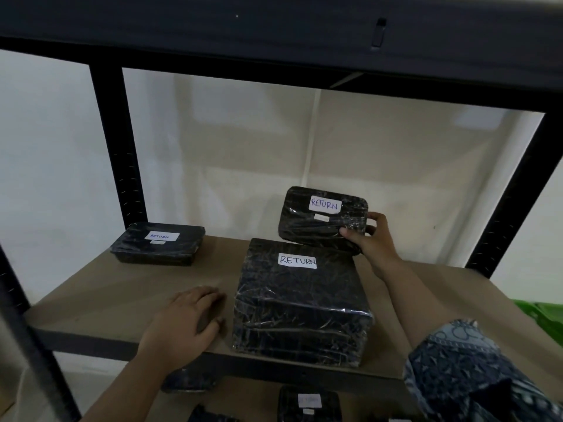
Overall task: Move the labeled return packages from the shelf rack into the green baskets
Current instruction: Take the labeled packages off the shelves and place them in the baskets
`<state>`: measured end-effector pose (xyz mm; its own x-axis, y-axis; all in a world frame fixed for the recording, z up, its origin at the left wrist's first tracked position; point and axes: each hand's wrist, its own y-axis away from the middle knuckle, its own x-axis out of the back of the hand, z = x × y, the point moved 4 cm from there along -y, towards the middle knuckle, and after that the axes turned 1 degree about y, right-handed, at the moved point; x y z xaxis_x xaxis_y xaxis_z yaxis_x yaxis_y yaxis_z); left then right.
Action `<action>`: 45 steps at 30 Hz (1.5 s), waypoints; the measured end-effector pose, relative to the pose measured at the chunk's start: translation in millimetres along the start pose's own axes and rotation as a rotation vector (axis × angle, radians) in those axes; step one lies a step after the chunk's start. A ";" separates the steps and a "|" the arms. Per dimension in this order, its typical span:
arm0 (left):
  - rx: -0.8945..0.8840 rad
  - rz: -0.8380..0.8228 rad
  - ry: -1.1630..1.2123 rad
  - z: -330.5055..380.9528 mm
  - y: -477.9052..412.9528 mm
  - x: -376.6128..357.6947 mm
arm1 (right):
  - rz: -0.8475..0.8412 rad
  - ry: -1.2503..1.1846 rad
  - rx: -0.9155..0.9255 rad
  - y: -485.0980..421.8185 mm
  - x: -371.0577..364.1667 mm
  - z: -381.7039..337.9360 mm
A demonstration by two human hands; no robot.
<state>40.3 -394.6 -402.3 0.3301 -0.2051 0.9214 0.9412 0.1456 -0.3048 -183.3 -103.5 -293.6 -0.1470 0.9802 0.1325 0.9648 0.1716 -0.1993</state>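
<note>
Three black plastic-wrapped packages with white RETURN labels are on the brown shelf board. A large box stands at the front middle. A flat tray package lies at the back left. My right hand grips the right end of a small tray package, tilted up with its label facing me, its lower edge behind the large box. My left hand rests palm down on the shelf board left of the large box, holding nothing. A bit of green basket shows at the right edge.
Black metal rack posts stand at the left and right, with a dark upper shelf overhead. More black packages lie on the lower shelf. A pale wall is behind the rack.
</note>
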 end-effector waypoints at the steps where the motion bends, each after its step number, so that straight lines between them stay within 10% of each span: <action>1: 0.002 -0.003 -0.003 1.3 0.0 0.9 | 0.008 -0.004 0.012 1.3 2.7 -6.2; 29: -0.033 0.216 -0.174 62.5 65.5 72.6 | 0.077 -0.007 0.130 184.6 65.5 -75.6; 45: -0.210 0.201 -0.004 290.2 136.2 22.2 | 0.124 -0.061 0.031 305.1 242.9 -1.9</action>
<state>155.0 -98.5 -353.4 0.5117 -0.1881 0.8383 0.8513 -0.0206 -0.5243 75.7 186.7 -320.4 -0.0408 0.9981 0.0459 0.9693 0.0507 -0.2406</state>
